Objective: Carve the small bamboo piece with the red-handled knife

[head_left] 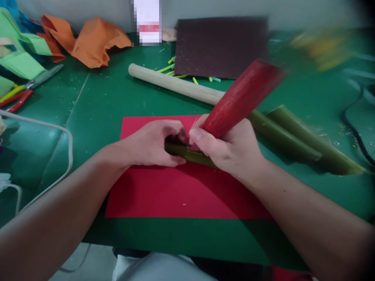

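A dark green bamboo-like piece (199, 157) lies on a red sheet (175, 191) in front of me. My left hand (158, 142) is wrapped round its left end. My right hand (228, 146) grips a tool with a thick red wooden handle (241, 97), tilted up to the right. The tool's working end is mostly hidden by my fingers; it meets the green piece near a small cut mark. My right thumb presses low on the handle, close to my left fingertips.
Behind my hands lie a pale wooden rod (175, 84) and a dark brown board (219, 47). Green bamboo-like pieces (316, 140) rest to the right. Red-handled scissors (22, 99), crumpled orange paper (98, 41) and a white cable (70, 148) are left.
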`<action>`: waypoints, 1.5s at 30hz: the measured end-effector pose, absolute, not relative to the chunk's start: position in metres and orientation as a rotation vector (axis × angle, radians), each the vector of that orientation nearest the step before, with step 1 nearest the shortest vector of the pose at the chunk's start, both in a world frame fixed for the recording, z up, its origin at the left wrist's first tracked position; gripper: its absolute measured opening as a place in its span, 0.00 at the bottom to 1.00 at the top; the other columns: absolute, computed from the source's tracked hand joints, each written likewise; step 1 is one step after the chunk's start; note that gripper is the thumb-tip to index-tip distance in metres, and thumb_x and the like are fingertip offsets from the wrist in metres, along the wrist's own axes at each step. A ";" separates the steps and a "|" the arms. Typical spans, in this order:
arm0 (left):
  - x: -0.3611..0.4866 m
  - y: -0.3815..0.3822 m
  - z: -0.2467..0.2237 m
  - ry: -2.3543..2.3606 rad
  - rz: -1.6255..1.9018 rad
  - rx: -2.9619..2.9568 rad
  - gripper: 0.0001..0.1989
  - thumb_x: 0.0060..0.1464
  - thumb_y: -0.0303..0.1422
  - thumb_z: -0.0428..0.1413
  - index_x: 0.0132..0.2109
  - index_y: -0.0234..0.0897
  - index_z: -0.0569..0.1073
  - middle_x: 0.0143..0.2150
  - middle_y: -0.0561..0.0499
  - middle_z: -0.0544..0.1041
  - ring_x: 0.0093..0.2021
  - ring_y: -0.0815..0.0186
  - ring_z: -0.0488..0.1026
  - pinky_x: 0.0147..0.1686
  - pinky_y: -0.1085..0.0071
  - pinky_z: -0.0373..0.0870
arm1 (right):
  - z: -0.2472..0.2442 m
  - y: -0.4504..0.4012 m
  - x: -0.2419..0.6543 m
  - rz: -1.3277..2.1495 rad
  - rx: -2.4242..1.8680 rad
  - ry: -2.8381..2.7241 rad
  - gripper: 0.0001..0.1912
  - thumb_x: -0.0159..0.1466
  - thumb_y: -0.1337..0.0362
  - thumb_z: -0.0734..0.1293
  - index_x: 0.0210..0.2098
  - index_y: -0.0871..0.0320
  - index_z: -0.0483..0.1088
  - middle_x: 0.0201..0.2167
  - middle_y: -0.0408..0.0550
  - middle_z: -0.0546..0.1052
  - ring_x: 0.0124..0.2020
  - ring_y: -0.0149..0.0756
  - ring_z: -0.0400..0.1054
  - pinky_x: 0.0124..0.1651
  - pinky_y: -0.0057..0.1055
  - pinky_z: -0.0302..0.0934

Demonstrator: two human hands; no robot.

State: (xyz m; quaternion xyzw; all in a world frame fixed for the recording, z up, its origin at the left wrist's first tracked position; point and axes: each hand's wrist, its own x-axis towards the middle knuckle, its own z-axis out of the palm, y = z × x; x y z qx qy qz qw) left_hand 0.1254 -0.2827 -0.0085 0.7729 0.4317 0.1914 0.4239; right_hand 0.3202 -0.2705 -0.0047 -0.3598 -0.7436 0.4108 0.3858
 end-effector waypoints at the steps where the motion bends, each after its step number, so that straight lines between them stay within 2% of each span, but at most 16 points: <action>1: 0.125 -0.282 -0.009 1.076 0.479 1.928 0.13 0.47 0.33 0.64 0.42 0.38 0.75 0.43 0.52 0.78 0.45 0.61 0.75 0.46 0.65 0.72 | -0.005 -0.270 0.320 1.037 -0.919 -1.900 0.15 0.63 0.58 0.67 0.22 0.55 0.67 0.20 0.40 0.70 0.23 0.29 0.64 0.26 0.28 0.58; 8: 0.124 -0.279 -0.013 1.003 0.547 1.915 0.14 0.44 0.36 0.68 0.34 0.37 0.72 0.36 0.52 0.76 0.46 0.58 0.75 0.46 0.63 0.72 | -0.002 -0.271 0.321 0.951 -0.875 -1.991 0.13 0.62 0.63 0.67 0.22 0.57 0.65 0.20 0.40 0.70 0.24 0.28 0.64 0.27 0.28 0.58; 20: 0.123 -0.280 -0.015 0.954 0.607 1.919 0.13 0.45 0.35 0.67 0.37 0.37 0.75 0.39 0.50 0.78 0.44 0.60 0.75 0.44 0.65 0.72 | -0.003 -0.269 0.321 0.920 -0.892 -2.008 0.14 0.61 0.64 0.67 0.21 0.56 0.62 0.19 0.40 0.68 0.22 0.28 0.61 0.26 0.29 0.56; 32: 0.124 -0.279 -0.015 0.985 0.595 1.931 0.13 0.45 0.35 0.67 0.36 0.37 0.74 0.37 0.51 0.77 0.44 0.59 0.75 0.45 0.64 0.72 | -0.006 -0.270 0.322 0.949 -0.856 -1.965 0.14 0.62 0.62 0.68 0.22 0.56 0.64 0.21 0.41 0.70 0.24 0.29 0.65 0.28 0.29 0.60; 45: 0.122 -0.279 -0.016 0.971 0.596 1.939 0.15 0.46 0.38 0.67 0.38 0.37 0.74 0.38 0.50 0.78 0.45 0.59 0.74 0.44 0.65 0.72 | -0.004 -0.271 0.322 0.823 -0.883 -2.050 0.14 0.61 0.62 0.67 0.21 0.57 0.62 0.19 0.39 0.66 0.22 0.26 0.58 0.27 0.30 0.52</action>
